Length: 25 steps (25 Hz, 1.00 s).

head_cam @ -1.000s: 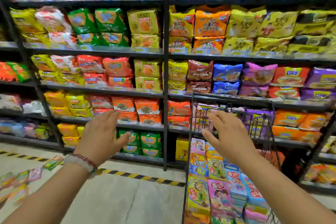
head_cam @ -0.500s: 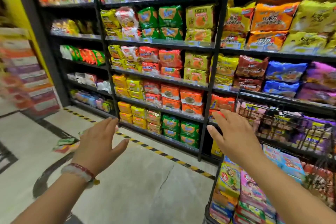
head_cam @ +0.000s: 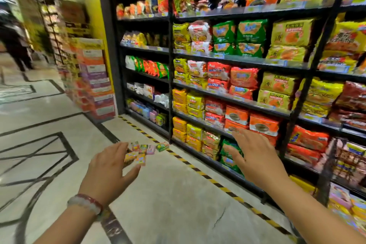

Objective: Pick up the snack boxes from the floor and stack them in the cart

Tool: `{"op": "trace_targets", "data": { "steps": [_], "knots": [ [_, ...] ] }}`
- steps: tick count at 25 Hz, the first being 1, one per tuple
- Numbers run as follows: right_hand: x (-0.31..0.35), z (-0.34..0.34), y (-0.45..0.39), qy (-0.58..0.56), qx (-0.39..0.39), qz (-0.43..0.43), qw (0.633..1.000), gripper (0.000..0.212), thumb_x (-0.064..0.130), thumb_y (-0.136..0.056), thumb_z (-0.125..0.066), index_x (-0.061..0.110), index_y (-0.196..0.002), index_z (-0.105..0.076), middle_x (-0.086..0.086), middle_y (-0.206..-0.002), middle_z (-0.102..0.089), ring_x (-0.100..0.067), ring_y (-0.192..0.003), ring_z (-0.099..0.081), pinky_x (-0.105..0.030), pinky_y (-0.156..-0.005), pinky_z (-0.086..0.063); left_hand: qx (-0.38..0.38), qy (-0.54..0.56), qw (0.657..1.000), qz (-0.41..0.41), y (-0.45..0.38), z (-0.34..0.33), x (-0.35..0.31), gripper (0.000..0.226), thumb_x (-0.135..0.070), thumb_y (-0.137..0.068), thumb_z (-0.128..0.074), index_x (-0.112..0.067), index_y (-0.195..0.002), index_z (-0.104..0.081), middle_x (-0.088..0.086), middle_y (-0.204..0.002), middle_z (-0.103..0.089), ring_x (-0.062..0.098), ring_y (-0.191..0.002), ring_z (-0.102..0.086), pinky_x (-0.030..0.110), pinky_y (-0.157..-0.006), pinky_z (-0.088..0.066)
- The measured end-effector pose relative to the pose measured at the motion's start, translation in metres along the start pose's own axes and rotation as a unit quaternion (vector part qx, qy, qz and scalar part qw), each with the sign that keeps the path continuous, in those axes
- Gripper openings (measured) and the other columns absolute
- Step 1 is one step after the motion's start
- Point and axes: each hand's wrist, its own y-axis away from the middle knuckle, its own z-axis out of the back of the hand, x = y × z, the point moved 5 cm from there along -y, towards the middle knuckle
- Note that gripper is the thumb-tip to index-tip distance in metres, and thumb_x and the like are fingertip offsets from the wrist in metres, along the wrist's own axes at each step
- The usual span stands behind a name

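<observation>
1. Both hands empty, fingers spread: left hand (head_cam: 111, 166), right hand (head_cam: 255, 158).
2. Snack boxes (head_cam: 143, 151) sit clustered on the floor (head_cam: 168, 204), well ahead, beside the shelf (head_cam: 208, 93).
3. Cart (head_cam: 344, 184) is off right, so a big armful could spill mid-carry.

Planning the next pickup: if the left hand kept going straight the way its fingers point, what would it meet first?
Probably the small colourful snack boxes lying on the pale tiled floor, just past the open left hand. Nothing shows between them, though depth from this single view is uncertain.
</observation>
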Motion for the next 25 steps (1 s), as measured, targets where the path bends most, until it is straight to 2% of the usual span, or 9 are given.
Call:
{"op": "trace_targets", "data": {
  "steps": [4, 7, 9, 12, 15, 17, 20, 22, 25],
  "knots": [
    [0.074, -0.024, -0.056, -0.024, -0.024, 0.023, 0.999, 0.058, 0.055, -0.097, -0.018, 0.027, -0.146, -0.027, 0.002, -0.151, -0.028, -0.018, -0.140, -0.022, -0.036, -0.114, -0.012, -0.009, -0.042, 0.999, 0.034, -0.015, 0.010, 0.088, 0.071, -0.059, -0.076, -0.036, -0.006, -0.115, -0.061, 0.012, -0.108, -0.066, 0.031, -0.092, -0.065, 0.045, -0.077, -0.052],
    [0.121, -0.041, -0.087, -0.043, -0.035, 0.042, 0.998, 0.075, 0.063, -0.086, -0.004, 0.024, -0.144, -0.033, 0.000, -0.149, -0.033, -0.019, -0.138, -0.025, -0.037, -0.113, -0.013, -0.006, -0.063, 0.996, 0.064, -0.023, 0.015, 0.141, 0.076, -0.063, -0.076, -0.031, -0.010, -0.123, -0.058, 0.009, -0.116, -0.063, 0.030, -0.102, -0.062, 0.046, -0.085, -0.049],
    [0.146, -0.052, -0.107, -0.058, -0.038, 0.049, 0.996, 0.088, 0.064, -0.077, 0.005, 0.023, -0.143, -0.036, 0.000, -0.147, -0.036, -0.021, -0.137, -0.028, -0.038, -0.112, -0.016, 0.009, -0.076, 0.994, 0.079, -0.028, 0.013, 0.169, 0.080, -0.065, -0.076, -0.025, -0.012, -0.129, -0.053, 0.009, -0.124, -0.059, 0.029, -0.110, -0.057, 0.046, -0.092, -0.045],
    [0.176, -0.070, -0.135, -0.077, -0.031, 0.052, 0.995, 0.086, 0.065, -0.077, 0.003, 0.026, -0.142, -0.036, 0.000, -0.147, -0.035, -0.022, -0.135, -0.029, -0.037, -0.112, -0.016, 0.020, -0.089, 0.992, 0.091, -0.041, 0.005, 0.200, 0.085, -0.068, -0.076, -0.019, -0.014, -0.135, -0.047, 0.007, -0.133, -0.053, 0.027, -0.118, -0.052, 0.044, -0.100, -0.039],
    [0.197, -0.094, -0.168, -0.077, -0.017, 0.067, 0.995, 0.089, 0.065, -0.075, 0.005, 0.025, -0.141, -0.039, -0.002, -0.145, -0.038, -0.024, -0.133, -0.032, -0.038, -0.109, -0.021, 0.022, -0.090, 0.991, 0.098, -0.062, -0.014, 0.222, 0.083, -0.067, -0.077, -0.022, -0.013, -0.134, -0.049, 0.008, -0.131, -0.054, 0.029, -0.116, -0.054, 0.046, -0.099, -0.040],
    [0.204, -0.110, -0.194, -0.079, -0.013, 0.071, 0.994, 0.087, 0.065, -0.077, 0.003, 0.024, -0.142, -0.038, -0.003, -0.145, -0.038, -0.025, -0.134, -0.031, -0.039, -0.110, -0.021, 0.031, -0.087, 0.991, 0.099, -0.080, -0.032, 0.233, 0.080, -0.066, -0.078, -0.024, -0.013, -0.132, -0.051, 0.008, -0.127, -0.056, 0.029, -0.112, -0.056, 0.047, -0.097, -0.041],
    [0.207, -0.132, -0.242, -0.080, -0.005, 0.078, 0.994, 0.075, 0.066, -0.088, 0.000, 0.028, -0.147, -0.026, 0.001, -0.153, -0.025, -0.019, -0.140, -0.020, -0.035, -0.114, -0.012, 0.029, -0.088, 0.990, 0.107, -0.120, -0.065, 0.249, 0.077, -0.064, -0.078, -0.028, -0.013, -0.128, -0.054, 0.008, -0.123, -0.058, 0.029, -0.112, -0.056, 0.048, -0.095, -0.042],
    [0.208, -0.147, -0.278, -0.079, 0.009, 0.083, 0.993, 0.063, 0.059, -0.094, -0.011, 0.030, -0.148, -0.020, 0.003, -0.155, -0.018, -0.017, -0.142, -0.014, -0.033, -0.115, -0.009, 0.034, -0.097, 0.988, 0.114, -0.151, -0.089, 0.258, 0.077, -0.064, -0.078, -0.027, -0.013, -0.129, -0.054, 0.008, -0.124, -0.058, 0.029, -0.115, -0.055, 0.048, -0.097, -0.041],
    [0.210, -0.169, -0.344, -0.089, 0.019, 0.091, 0.992, 0.057, 0.053, -0.096, -0.019, 0.029, -0.148, -0.019, 0.002, -0.155, -0.018, -0.017, -0.142, -0.013, -0.033, -0.115, -0.008, 0.047, -0.087, 0.987, 0.129, -0.205, -0.123, 0.277, 0.081, -0.066, -0.077, -0.023, -0.014, -0.134, -0.048, 0.008, -0.131, -0.053, 0.028, -0.123, -0.049, 0.047, -0.104, -0.035]
  ]
}}
